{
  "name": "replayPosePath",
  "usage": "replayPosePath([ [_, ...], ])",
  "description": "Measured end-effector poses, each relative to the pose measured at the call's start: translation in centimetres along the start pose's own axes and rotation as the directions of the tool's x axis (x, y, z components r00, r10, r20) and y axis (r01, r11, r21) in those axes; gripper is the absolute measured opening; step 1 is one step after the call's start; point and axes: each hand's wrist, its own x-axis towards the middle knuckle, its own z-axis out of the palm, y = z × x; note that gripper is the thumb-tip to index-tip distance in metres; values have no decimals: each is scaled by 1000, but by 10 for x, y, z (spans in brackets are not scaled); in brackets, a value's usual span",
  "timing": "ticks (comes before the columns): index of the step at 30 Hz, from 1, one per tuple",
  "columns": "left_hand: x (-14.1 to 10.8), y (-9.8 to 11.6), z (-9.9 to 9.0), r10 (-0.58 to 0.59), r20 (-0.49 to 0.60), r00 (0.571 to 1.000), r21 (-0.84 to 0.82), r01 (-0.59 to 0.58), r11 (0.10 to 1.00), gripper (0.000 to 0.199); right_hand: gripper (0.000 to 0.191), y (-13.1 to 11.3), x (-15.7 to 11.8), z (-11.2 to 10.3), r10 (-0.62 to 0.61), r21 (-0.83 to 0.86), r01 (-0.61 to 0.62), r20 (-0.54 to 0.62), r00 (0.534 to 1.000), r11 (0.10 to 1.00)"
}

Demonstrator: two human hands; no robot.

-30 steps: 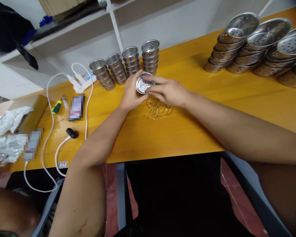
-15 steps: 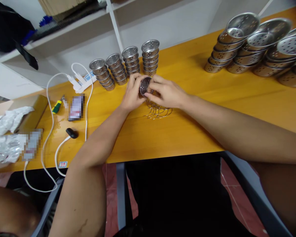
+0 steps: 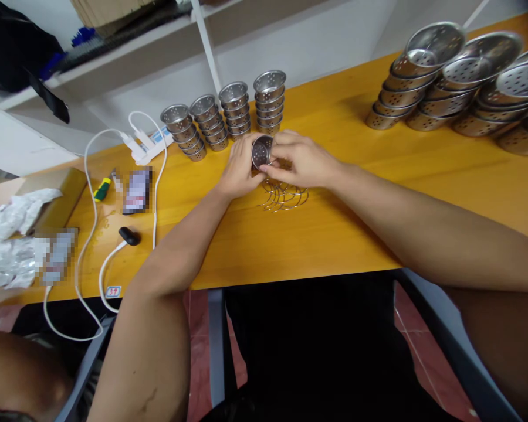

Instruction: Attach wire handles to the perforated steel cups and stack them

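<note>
A perforated metal cup is tipped so that its open mouth faces me. My left hand is wrapped round its left side. My right hand pinches at the cup's right rim with thumb and fingers; whether a small piece sits between them is hidden. Several thin curved wires lie on the table just below both hands. Behind the hands stand short stacks of like perforated cups.
Larger stacks of perforated metal cups stand at the back right. Left lie a white power strip, looping white cables, a green-yellow tool, a black plug-like object and a cardboard box. Another person's arm shows at lower left.
The cup has turned slightly, so more of its perforated inside shows. My right fingers have shifted a little from the cup's mouth to its right rim.
</note>
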Motion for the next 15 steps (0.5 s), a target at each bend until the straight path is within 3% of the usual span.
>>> replayPosePath([
  [10, 2, 1, 0, -30, 34, 999, -7, 30, 1000, 86, 51, -2, 3, -3, -7, 44, 9, -44, 999, 999],
  [15, 1, -1, 4, -26, 25, 999, -28, 27, 999, 88, 58, -5, 2, -8, 48, 115, -40, -63, 997, 993],
])
